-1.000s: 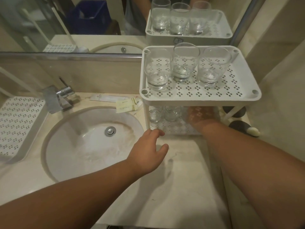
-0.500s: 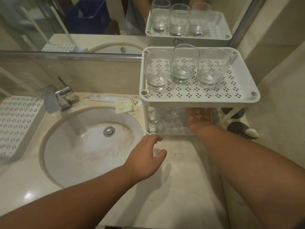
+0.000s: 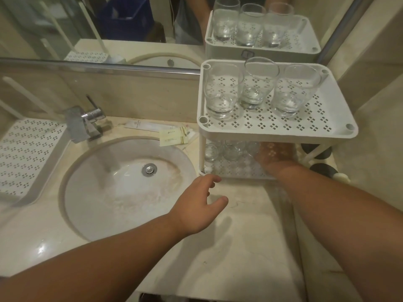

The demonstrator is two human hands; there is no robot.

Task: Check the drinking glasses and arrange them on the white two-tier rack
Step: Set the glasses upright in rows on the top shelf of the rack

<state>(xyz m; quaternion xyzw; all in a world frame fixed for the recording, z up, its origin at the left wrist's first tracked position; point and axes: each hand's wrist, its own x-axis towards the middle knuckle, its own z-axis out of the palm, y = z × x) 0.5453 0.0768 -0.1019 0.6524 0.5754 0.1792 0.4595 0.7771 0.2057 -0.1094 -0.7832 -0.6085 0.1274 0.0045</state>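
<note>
While the right hand [image 3: 275, 154] reaches into the lower shelf of the white rack [image 3: 277, 132], its fingers are hidden under the top shelf, so its grip cannot be told. Small glasses [image 3: 226, 149] stand on that lower shelf just left of this hand. Three glasses [image 3: 259, 90] stand upright in a row on the top shelf above it. Left hand [image 3: 199, 205]: relaxed, fingers loosely spread, holding nothing, above the counter [image 3: 235, 247] near the rack's front corner. Sink [image 3: 122, 188]: left of that hand.
</note>
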